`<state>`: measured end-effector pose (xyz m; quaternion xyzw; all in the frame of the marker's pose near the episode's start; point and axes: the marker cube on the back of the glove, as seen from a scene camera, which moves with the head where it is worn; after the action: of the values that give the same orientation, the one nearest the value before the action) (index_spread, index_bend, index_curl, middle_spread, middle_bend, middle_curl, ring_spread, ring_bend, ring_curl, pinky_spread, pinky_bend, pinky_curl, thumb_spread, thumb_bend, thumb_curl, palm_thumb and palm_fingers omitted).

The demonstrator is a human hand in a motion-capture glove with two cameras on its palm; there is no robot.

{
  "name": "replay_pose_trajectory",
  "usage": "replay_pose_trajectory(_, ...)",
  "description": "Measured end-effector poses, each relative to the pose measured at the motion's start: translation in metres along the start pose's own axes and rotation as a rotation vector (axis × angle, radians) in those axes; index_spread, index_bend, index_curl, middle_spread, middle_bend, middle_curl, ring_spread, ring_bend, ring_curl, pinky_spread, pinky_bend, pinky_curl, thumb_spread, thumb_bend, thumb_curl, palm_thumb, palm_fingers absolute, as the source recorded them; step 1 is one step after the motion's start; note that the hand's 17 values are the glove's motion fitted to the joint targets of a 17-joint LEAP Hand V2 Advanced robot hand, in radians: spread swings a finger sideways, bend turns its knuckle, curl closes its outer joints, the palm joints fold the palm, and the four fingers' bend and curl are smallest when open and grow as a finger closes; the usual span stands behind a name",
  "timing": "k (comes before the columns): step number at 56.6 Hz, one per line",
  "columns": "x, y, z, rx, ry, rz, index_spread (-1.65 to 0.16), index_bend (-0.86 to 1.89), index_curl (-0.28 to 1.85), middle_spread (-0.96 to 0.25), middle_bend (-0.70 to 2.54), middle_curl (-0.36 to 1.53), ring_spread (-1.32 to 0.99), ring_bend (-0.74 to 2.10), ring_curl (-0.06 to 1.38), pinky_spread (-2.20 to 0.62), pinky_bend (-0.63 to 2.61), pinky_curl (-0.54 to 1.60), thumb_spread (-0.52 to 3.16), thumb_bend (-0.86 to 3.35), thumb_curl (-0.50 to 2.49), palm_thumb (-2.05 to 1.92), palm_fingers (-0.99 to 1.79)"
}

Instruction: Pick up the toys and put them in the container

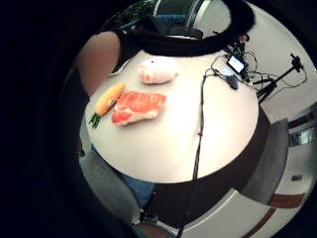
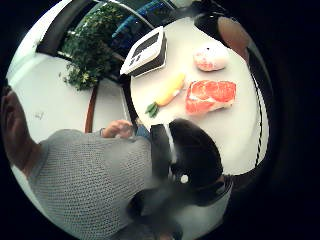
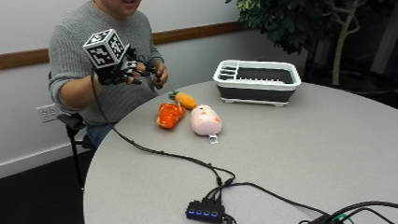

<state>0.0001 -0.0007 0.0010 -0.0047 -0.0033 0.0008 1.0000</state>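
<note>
Toys are lying untouched on the round table [image 3: 323, 154]. Gloved right hand [image 3: 121, 70] is hovering in the air off the table edge, well short of them, fingers loosely curled and holding nothing; the bare hand [image 3: 159, 74] is touching it. Taking the container [image 3: 257, 82] as reference: the carrot [image 3: 184, 99] is lying nearest it, the red steak toy [image 3: 169, 115] and pink plush [image 3: 206, 120] lying side by side just beyond the carrot.

walls: pale wall [image 3: 187, 51] with a wooden rail [image 3: 193, 31], white outlet [image 3: 45, 112]
floor: dark [image 3: 37, 191]
furniture: round grey table [image 3: 298, 149]
plant: leafy tree [image 3: 292, 23] in the corner
</note>
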Motion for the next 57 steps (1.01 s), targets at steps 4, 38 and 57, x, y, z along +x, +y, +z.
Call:
replay_pose_trajectory(4, 0.001, -0.001, 0.002, -0.021, -0.002, 0.000, -0.21, 0.24, 0.09, -0.13, 0.15, 0.04, -0.13, 0.21, 0.04, 0.01, 0.51, 0.14, 0.71, 0.01, 0.02, 0.00, 0.27)
replay_pose_trajectory(38, 0.012, -0.033, -0.004, -0.167, 0.106, 0.013, -0.38, 0.29, 0.30, -0.23, 0.16, 0.18, -0.25, 0.28, 0.16, 0.01, 0.63, 0.28, 1.44, -0.01, 0.17, -0.02, 0.15)
replay_pose_trajectory(57, -0.015, -0.082, 0.064, -0.289, 0.163, 0.054, -0.38, 0.25, 0.36, -0.23, 0.17, 0.23, -0.25, 0.32, 0.20, 0.01, 0.67, 0.31, 1.47, 0.00, 0.21, 0.00, 0.11)
